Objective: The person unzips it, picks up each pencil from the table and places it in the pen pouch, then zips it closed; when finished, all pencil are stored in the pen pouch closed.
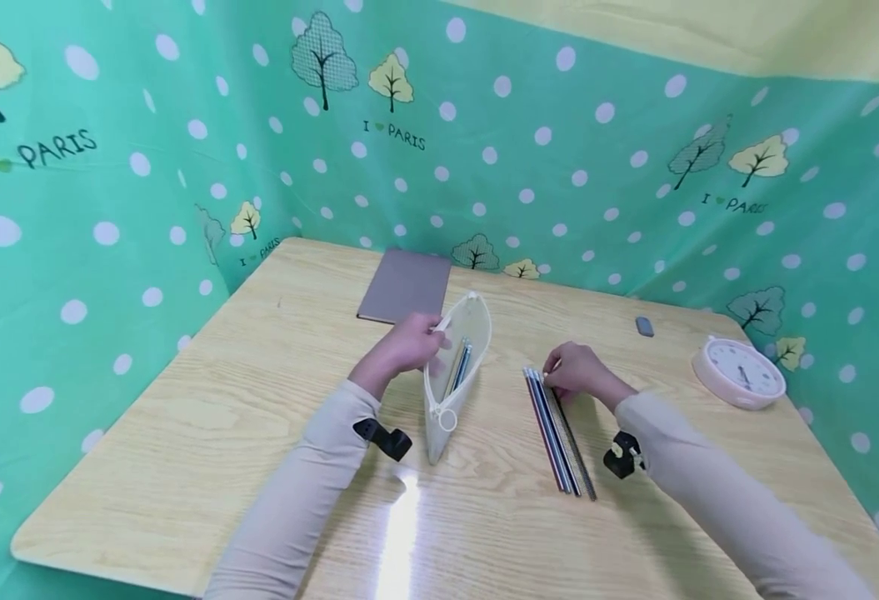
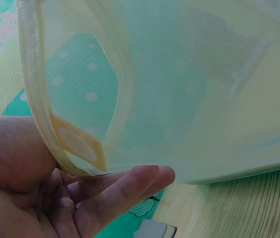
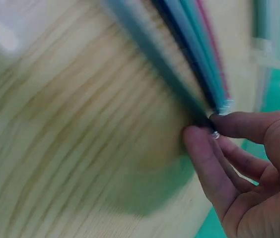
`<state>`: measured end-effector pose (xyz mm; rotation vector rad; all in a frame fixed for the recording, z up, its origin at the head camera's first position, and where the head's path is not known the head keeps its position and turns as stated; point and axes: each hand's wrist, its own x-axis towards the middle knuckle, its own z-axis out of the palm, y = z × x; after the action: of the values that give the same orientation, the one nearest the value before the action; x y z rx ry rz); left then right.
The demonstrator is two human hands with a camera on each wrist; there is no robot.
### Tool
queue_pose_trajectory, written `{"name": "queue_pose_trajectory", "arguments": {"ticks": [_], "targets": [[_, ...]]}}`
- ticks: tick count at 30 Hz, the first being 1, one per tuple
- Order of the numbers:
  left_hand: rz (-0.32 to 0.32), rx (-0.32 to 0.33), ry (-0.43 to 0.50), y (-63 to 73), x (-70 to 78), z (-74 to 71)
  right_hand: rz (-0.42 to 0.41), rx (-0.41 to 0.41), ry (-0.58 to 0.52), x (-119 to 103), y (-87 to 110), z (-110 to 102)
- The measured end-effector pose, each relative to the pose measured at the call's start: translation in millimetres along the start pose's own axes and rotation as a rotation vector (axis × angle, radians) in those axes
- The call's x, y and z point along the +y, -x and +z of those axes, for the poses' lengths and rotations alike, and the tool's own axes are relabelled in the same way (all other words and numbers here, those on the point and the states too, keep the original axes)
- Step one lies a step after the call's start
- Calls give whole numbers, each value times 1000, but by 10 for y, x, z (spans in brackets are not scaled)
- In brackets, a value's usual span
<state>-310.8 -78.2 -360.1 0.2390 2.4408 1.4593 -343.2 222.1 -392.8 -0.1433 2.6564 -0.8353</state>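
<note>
My left hand grips the rim of a pale, see-through zippered mesh pouch, which stands with its mouth open. Inside the pouch lie several pencils. In the left wrist view, the thumb is hidden and the fingers lie under the pouch's edge beside a small tan label. To the right of the pouch, a row of several pencils lies on the table. My right hand pinches the far end of the dark outermost pencil between thumb and fingertips.
A grey notebook lies behind the pouch. Toward the back right are a small grey-blue eraser-like block and a round pink-and-white clock. A green dotted curtain hangs along the back and sides of the wooden table.
</note>
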Motion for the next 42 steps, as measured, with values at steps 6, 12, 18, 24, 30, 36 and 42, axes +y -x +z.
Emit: {"name": "queue_pose_trajectory", "arguments": {"ticks": [6, 12, 18, 24, 30, 36, 42], "targets": [[8, 0, -8, -15, 1, 18, -22, 107, -391, -135, 140, -393], [0, 9, -13, 10, 2, 3, -178, 318, -948, -354, 364, -665], [11, 3, -34, 4, 25, 17, -241, 480, -1469, -546, 528, -544], [4, 8, -6, 11, 19, 59, -214, 613, -1670, -661, 493, -301], [1, 18, -10, 32, 15, 64, -266, 660, -1638, -717, 457, -175], [10, 19, -28, 18, 1, 57, -322, 721, -1520, -784, 434, -61], [13, 16, -33, -10, 7, 33, -352, 738, -1441, -881, 408, 25]]}}
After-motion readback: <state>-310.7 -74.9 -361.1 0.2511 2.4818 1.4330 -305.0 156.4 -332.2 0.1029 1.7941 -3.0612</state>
